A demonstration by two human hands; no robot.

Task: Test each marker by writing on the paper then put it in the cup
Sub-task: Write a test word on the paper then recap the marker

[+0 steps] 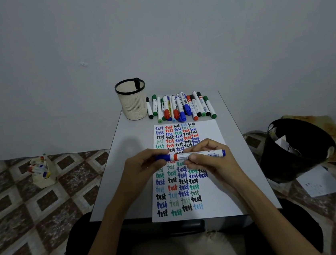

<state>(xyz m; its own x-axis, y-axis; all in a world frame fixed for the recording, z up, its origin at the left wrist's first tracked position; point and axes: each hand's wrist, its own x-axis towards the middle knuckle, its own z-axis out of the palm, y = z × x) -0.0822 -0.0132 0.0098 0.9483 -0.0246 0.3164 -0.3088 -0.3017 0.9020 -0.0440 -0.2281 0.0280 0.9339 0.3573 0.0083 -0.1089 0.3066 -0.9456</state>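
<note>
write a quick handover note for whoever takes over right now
Left hand: grips the cap end of the blue marker.
Right hand: pinches its barrel; the marker lies level above the paper.
Whether the cap is coming off or going on cannot be told.
Cup: at the far left of the table, with one black marker in it.
Pile of markers: beside the cup, on its right.
Done: the paper carries many rows of "test".
Left: finish this marker, put it in the cup, then work through the pile.
</note>
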